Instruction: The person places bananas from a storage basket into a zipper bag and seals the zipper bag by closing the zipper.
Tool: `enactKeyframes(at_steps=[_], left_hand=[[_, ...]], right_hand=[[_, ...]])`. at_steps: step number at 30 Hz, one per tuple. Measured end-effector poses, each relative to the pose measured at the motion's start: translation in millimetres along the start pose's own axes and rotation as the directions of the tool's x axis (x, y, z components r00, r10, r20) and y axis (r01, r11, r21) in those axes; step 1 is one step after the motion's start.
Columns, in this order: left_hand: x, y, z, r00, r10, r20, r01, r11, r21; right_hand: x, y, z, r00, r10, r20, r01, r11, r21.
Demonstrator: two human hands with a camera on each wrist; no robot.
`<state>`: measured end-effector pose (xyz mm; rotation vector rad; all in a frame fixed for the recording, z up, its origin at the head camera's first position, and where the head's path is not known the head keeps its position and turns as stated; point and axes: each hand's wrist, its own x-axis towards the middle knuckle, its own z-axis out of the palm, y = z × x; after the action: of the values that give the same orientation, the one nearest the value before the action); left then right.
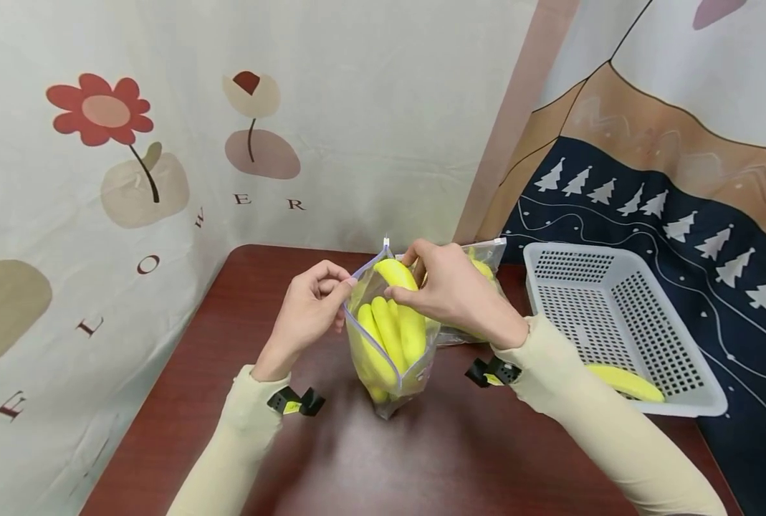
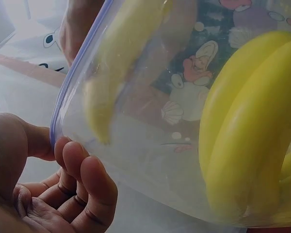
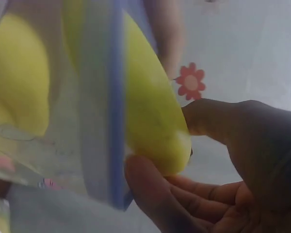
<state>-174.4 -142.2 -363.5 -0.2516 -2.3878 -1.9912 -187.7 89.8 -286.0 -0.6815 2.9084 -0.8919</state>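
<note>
A clear zip bag [image 1: 415, 385] with a purple zip edge stands upright and open-mouthed on the table, several yellow bananas [image 1: 388, 331] inside. My left hand [image 1: 312, 301] pinches the left part of its rim between thumb and fingertips, as the left wrist view shows at the purple zip edge [image 2: 59, 109]. At the bag's mouth, my right hand [image 1: 456, 287] grips one end of another banana [image 1: 395, 273]. The right wrist view has thumb and fingers around that banana's end [image 3: 157, 116], with the rest of it behind the zip edge.
Behind my right hand lies a second zip bag [image 1: 491, 251] with yellow fruit inside, partly hidden. A grey perforated basket [image 1: 711, 380] stands at the right, one banana [image 1: 628, 382] lying in it. Printed curtains [image 1: 370, 129] border the dark red table [image 1: 221, 344].
</note>
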Motion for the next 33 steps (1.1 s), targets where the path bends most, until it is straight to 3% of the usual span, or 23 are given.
enactKeyframes(at_steps=[9,18,28,33], left_hand=[[-0.6,2.6,0.2,1.000,0.002,-0.009,-0.002,1.000,0.013],[-2.0,4.2,0.5,1.000,-0.005,-0.015,0.005,1.000,0.011],[-2.4,4.3,0.4,1.000,-0.006,-0.015,0.006,1.000,0.017],[-3.3,4.7,1.2,1.000,-0.007,-0.021,0.008,1.000,0.016]], right_hand=[[2.8,0.9,6.3,0.999,-0.012,0.042,0.016,0.995,-0.095],[-4.6,10.8,1.1,0.995,-0.096,0.007,0.096,0.994,-0.051],[-12.5,38.3,-16.3,0.962,-0.273,0.002,0.273,0.962,0.001],[-17.5,58.5,-24.4,0.962,-0.273,-0.005,0.273,0.962,-0.007]])
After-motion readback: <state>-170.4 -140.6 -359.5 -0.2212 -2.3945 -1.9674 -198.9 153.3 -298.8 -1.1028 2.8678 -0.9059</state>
